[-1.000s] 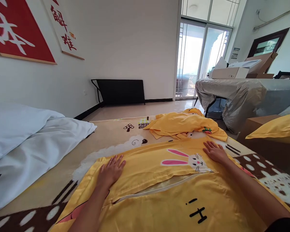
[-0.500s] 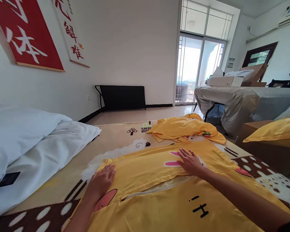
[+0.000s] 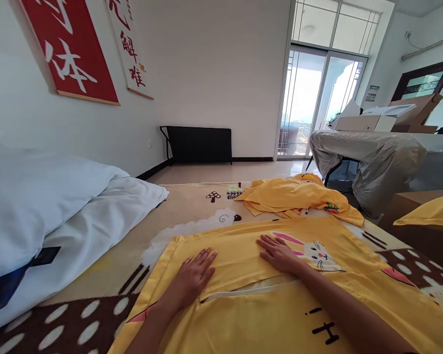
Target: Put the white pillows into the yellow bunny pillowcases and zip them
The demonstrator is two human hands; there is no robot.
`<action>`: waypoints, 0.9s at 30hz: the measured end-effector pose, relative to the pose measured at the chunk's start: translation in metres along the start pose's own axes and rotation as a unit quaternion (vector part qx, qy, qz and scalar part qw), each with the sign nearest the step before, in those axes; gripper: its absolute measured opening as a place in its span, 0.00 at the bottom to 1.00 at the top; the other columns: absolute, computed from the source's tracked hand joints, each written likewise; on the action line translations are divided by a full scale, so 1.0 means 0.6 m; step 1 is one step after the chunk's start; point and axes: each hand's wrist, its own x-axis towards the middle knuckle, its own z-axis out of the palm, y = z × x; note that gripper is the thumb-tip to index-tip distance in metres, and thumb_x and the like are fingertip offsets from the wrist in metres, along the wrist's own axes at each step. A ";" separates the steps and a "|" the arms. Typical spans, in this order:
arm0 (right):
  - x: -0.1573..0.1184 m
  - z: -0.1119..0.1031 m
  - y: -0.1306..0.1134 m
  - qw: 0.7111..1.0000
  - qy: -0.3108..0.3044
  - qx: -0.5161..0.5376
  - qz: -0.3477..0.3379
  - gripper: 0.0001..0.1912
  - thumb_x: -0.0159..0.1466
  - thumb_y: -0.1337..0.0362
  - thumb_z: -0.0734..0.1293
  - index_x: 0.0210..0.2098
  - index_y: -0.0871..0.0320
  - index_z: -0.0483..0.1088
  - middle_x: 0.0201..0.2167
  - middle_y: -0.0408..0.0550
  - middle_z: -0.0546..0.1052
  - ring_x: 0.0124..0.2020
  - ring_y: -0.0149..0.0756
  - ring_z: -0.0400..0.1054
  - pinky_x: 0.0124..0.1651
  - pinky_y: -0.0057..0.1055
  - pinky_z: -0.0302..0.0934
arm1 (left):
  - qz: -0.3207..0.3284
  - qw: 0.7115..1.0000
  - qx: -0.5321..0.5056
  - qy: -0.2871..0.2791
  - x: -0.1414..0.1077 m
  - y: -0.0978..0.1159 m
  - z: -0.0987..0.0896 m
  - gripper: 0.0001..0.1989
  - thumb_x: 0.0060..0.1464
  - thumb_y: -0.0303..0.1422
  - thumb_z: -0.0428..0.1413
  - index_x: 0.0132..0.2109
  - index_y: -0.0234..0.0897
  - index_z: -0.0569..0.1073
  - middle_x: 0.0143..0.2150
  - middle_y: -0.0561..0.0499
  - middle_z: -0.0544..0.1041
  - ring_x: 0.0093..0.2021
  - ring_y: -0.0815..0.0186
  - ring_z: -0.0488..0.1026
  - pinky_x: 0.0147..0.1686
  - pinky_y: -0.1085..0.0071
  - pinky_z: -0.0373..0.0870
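Note:
A yellow printed cloth (image 3: 239,319) lies spread in front of me, with a rabbit face, pink shapes and the word "Hi" on it. A long slit edged by a pale strip (image 3: 251,291) runs across its middle. My left hand (image 3: 195,275) rests flat on the cloth beyond the slit's left end, fingers stretched out. Palm down, my right hand (image 3: 278,253) lies on the same far panel, just left of the rabbit print (image 3: 319,255). Both hands are open and hold nothing. Slight creases show around the slit.
Under the cloth is a patterned blanket (image 3: 192,206). A crumpled yellow garment (image 3: 291,194) lies at its far side. White bedding (image 3: 96,236) is heaped on the left. To the right stand a plastic-covered table (image 3: 376,147) with boxes and a cardboard box with yellow fabric (image 3: 431,209).
My left hand has slid right, inward from the cloth's left edge. My right hand has shifted left off the rabbit's ears, bringing the hands closer together. The view has turned slightly left.

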 end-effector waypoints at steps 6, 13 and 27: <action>-0.063 -0.032 0.158 0.989 0.022 -0.068 0.127 0.32 0.68 0.45 0.44 0.67 0.48 0.47 0.69 0.44 0.47 0.69 0.36 0.39 0.66 0.42 0.37 | -0.040 0.999 0.018 0.004 0.003 -0.012 0.006 0.27 0.62 0.46 0.35 0.65 0.48 0.55 0.69 0.52 0.50 0.69 0.62 0.47 0.65 0.54 0.47; -0.172 -0.050 0.295 0.964 0.037 -0.125 0.231 0.32 0.67 0.46 0.43 0.67 0.49 0.48 0.68 0.42 0.49 0.69 0.36 0.39 0.67 0.43 0.37 | -0.046 0.999 0.023 0.001 0.005 -0.013 0.003 0.27 0.62 0.47 0.34 0.66 0.48 0.55 0.69 0.54 0.50 0.69 0.62 0.47 0.65 0.54 0.47; -0.288 -0.069 0.400 0.939 0.080 -0.188 0.277 0.37 0.62 0.44 0.46 0.66 0.52 0.52 0.67 0.42 0.52 0.68 0.40 0.44 0.66 0.43 0.43 | -0.141 0.988 0.038 0.047 -0.008 -0.020 0.008 0.28 0.61 0.43 0.38 0.65 0.41 0.58 0.68 0.50 0.53 0.68 0.61 0.50 0.65 0.54 0.46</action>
